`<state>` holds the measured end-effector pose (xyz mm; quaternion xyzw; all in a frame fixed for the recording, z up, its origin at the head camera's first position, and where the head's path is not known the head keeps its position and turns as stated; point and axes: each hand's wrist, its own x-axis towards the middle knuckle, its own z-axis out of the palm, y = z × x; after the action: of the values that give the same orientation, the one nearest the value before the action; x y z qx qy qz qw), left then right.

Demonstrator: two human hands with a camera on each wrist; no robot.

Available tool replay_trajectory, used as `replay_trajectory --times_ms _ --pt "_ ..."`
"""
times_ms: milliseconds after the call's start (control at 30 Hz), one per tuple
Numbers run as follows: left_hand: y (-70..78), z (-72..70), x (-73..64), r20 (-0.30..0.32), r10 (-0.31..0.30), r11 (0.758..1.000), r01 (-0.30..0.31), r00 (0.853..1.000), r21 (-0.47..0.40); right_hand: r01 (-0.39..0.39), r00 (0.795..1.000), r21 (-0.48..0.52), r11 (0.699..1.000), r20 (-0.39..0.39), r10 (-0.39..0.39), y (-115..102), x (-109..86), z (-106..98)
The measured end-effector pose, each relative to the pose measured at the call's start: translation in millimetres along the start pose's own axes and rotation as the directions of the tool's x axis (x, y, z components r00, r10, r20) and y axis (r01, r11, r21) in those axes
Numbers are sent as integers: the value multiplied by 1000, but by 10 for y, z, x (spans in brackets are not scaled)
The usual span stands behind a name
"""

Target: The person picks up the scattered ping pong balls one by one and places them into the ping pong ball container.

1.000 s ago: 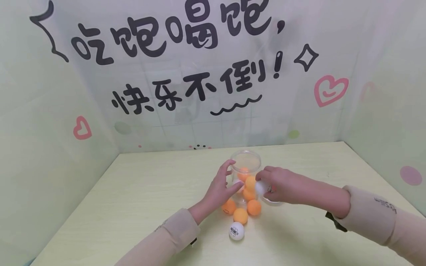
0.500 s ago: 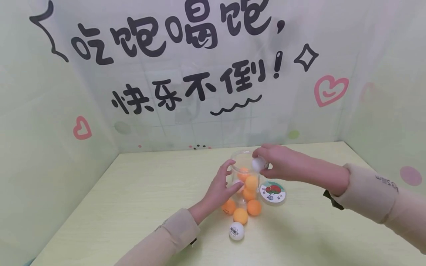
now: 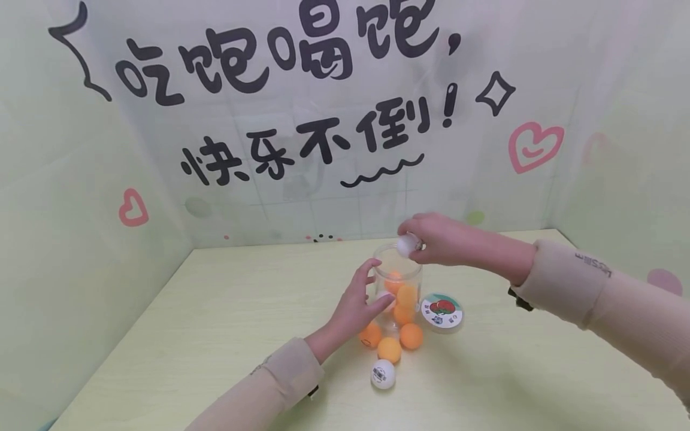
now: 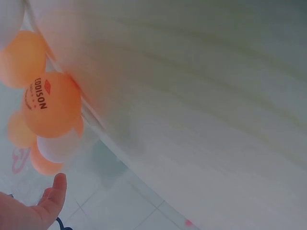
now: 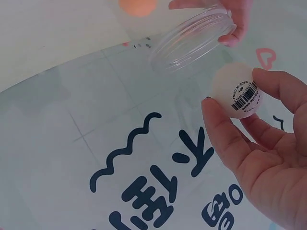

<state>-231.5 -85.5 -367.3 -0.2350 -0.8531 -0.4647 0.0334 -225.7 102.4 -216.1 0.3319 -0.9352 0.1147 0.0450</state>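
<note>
A clear plastic jar (image 3: 412, 272) stands upright on the table in the head view, with several orange ping-pong balls (image 3: 406, 296) and a white one inside. My left hand (image 3: 356, 302) holds the jar's left side, thumb across the front and fingers up near the rim. Just above the jar's mouth, my right hand (image 3: 442, 238) pinches a white ping-pong ball (image 3: 406, 245) between thumb and fingertips. Black print and a barcode on this ball (image 5: 237, 91) show in the right wrist view, where the jar's rim (image 5: 189, 40) appears beyond it.
Before the jar lie loose orange ping-pong balls (image 3: 389, 350) and a white ping-pong ball (image 3: 383, 374). A round lid (image 3: 442, 311) with a tomato picture lies right of the jar. Behind the pale table (image 3: 242, 299) rises a printed backdrop (image 3: 302, 209).
My right hand has lifted the white ball from beside the jar up and left to over its mouth, uncovering the lid. My left hand has stayed put.
</note>
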Motion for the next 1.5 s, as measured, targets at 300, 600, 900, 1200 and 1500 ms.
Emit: replay_trajectory --times_ms 300,600,900,1200,1500 --pt "27 -7 -10 -11 6 1000 -6 1000 1 -40 999 6 999 37 40 95 180 78" --pt "37 -4 -14 -5 -15 1000 15 1000 -3 -94 989 28 995 118 90 136 233 145" --pt "38 -2 -17 -9 -10 1000 10 1000 -22 -53 990 2 999 133 52 141 188 144" --pt "33 -15 -30 3 -22 999 22 1000 -41 -74 990 10 997 125 72 161 157 129" --pt "19 -16 -33 6 -23 999 24 1000 -31 -58 994 -16 998 93 59 109 -8 116"
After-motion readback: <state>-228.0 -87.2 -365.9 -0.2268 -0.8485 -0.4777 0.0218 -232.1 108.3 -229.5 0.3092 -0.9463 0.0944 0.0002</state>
